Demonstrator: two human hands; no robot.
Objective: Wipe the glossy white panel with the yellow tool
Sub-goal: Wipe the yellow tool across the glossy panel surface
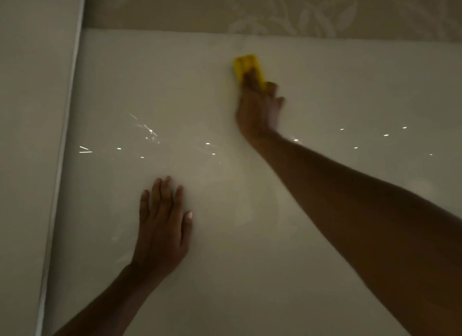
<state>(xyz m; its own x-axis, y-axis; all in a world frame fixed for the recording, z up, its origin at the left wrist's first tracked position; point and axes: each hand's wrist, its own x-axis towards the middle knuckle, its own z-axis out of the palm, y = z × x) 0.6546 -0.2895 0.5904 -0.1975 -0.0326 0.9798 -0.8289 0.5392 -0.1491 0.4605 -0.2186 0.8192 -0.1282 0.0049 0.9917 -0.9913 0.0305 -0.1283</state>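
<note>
A glossy white panel point(325, 90) fills most of the head view and mirrors small points of light. Near its top edge, a little right of centre, a yellow tool point(246, 65) lies pressed against the panel. My right hand point(258, 108) is shut on it, fingers covering its lower part, with the arm stretched in from the lower right. My left hand point(162, 223) rests flat on the panel at lower centre-left, fingers apart and holding nothing.
A second pale panel point(30, 135) stands to the left, separated by a thin raised edge strip point(63, 148). Above the glossy panel runs beige wallpaper with a faint leaf pattern point(287, 7). The scene is dim.
</note>
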